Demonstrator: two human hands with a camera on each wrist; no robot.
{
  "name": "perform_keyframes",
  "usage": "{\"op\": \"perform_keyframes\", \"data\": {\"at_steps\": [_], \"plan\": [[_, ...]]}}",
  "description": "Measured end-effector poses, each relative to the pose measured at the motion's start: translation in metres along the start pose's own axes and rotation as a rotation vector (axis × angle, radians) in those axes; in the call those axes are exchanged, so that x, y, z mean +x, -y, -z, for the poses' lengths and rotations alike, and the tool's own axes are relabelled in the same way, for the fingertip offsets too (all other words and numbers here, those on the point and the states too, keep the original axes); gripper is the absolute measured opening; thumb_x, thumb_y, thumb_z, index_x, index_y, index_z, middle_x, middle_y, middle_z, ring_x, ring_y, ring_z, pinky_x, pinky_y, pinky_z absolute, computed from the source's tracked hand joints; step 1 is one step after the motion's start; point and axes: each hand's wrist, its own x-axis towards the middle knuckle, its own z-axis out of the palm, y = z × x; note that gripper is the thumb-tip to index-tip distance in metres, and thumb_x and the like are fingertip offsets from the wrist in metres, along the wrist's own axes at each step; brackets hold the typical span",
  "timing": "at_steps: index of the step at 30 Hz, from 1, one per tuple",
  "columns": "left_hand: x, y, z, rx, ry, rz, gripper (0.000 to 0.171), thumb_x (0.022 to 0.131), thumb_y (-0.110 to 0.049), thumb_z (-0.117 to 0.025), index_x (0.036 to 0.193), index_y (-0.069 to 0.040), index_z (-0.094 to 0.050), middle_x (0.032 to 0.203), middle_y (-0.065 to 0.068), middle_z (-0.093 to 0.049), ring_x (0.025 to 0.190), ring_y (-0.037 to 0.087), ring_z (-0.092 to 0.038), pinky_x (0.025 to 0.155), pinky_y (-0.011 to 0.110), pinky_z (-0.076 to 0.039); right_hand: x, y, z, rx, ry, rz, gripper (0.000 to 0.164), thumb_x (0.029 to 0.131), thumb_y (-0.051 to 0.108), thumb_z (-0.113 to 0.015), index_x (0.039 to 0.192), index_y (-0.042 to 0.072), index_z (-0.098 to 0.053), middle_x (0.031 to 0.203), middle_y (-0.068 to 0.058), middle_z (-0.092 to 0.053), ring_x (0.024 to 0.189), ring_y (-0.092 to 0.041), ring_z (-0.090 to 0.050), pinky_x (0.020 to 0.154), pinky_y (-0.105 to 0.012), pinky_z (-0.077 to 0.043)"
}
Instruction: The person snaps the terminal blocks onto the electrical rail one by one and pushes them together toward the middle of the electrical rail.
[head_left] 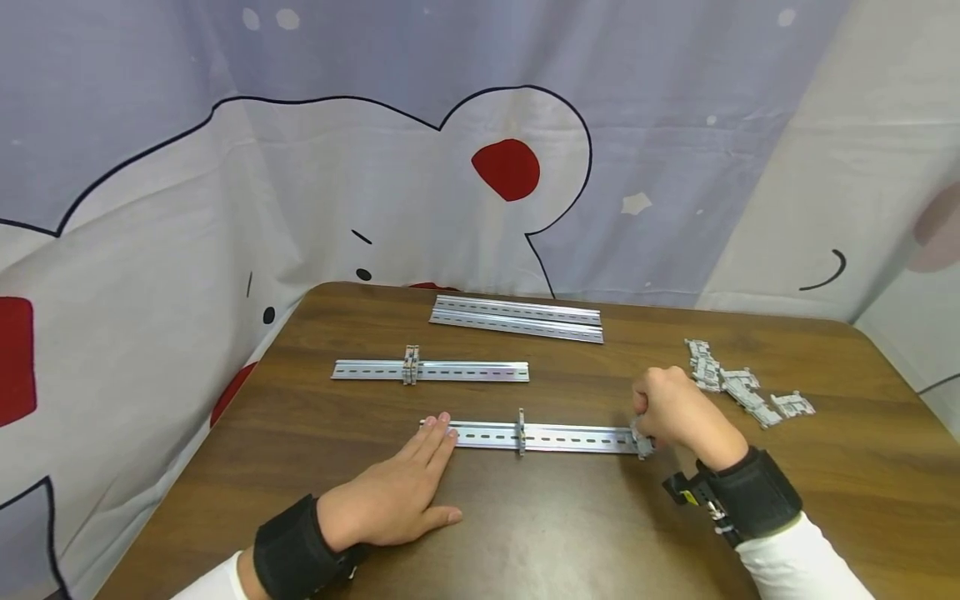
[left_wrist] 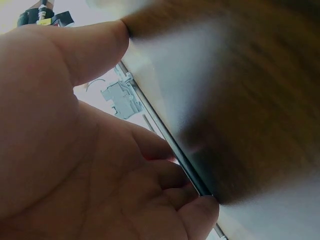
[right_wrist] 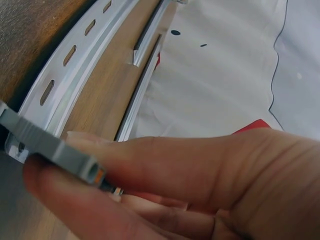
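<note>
A slotted metal DIN rail (head_left: pixel 577 438) lies crosswise on the table near me. One grey terminal block (head_left: pixel 521 432) stands upright near its middle, and the left wrist view shows that block (left_wrist: pixel 121 98) side-on. My left hand (head_left: pixel 393 497) rests on the rail's left end with fingers extended and the thumb spread on the table. At the right end, my right hand (head_left: pixel 684 417) pinches another grey terminal block (right_wrist: pixel 52 149) between thumb and fingers. In the right wrist view this block lies across the rail's end; whether it is seated cannot be told.
Behind is a second DIN rail (head_left: pixel 472 372) carrying a small group of terminal blocks (head_left: pixel 410 365). Bare rails (head_left: pixel 517 318) lie at the table's back edge. Several loose terminal blocks (head_left: pixel 742 390) are scattered at the right. A printed curtain (head_left: pixel 337 175) hangs behind the wooden table (head_left: pixel 570 525).
</note>
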Motion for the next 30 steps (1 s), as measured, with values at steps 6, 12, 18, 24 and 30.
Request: {"op": "perform_keyframes", "data": {"at_steps": [6,12,18,24,30], "plan": [[-0.001,0.0,0.001,-0.002,-0.002,-0.004,0.088,0.097,-0.054,-0.05,0.153,0.006,-0.017,0.16,0.026,0.0,0.148,0.038,-0.004,0.116,0.047,-0.023,0.002,0.0,0.003,0.037,0.024,-0.014,0.025,0.062,-0.009,-0.069,0.06,0.011,-0.053,0.062,-0.003,-0.057,0.038,-0.009,-0.058,0.047,-0.026,-0.047],[-0.001,-0.001,0.004,-0.006,0.005,-0.003,0.088,0.097,-0.053,-0.05,0.152,0.006,-0.018,0.16,0.026,-0.001,0.148,0.037,-0.004,0.116,0.048,-0.022,0.006,0.003,0.003,0.025,0.054,-0.017,0.026,0.063,-0.01,-0.069,0.061,0.01,-0.053,0.06,-0.003,-0.057,0.038,-0.01,-0.058,0.047,-0.027,-0.046],[-0.002,-0.001,0.004,-0.016,0.004,-0.002,0.088,0.096,-0.053,-0.052,0.152,0.007,-0.019,0.16,0.026,-0.002,0.148,0.038,-0.005,0.116,0.048,-0.022,0.012,0.007,0.001,-0.01,0.081,-0.024,0.026,0.062,-0.008,-0.069,0.058,0.012,-0.054,0.058,0.0,-0.058,0.038,-0.012,-0.059,0.051,-0.027,-0.048],[-0.001,0.0,0.002,-0.015,0.004,-0.001,0.088,0.097,-0.053,-0.051,0.153,0.006,-0.017,0.16,0.025,0.0,0.148,0.037,-0.004,0.117,0.048,-0.022,0.012,0.01,0.004,-0.03,0.119,-0.037,0.024,0.065,-0.008,-0.068,0.059,0.012,-0.055,0.058,-0.001,-0.059,0.041,-0.014,-0.061,0.054,-0.028,-0.047],[-0.001,0.0,0.002,-0.008,0.011,0.003,0.088,0.097,-0.054,-0.049,0.153,0.005,-0.016,0.161,0.024,0.0,0.149,0.036,-0.003,0.117,0.047,-0.021,0.004,0.004,0.005,0.039,0.131,-0.063,0.022,0.07,-0.001,-0.078,0.069,0.007,-0.058,0.072,-0.006,-0.062,0.046,-0.016,-0.064,0.056,-0.03,-0.05]]}}
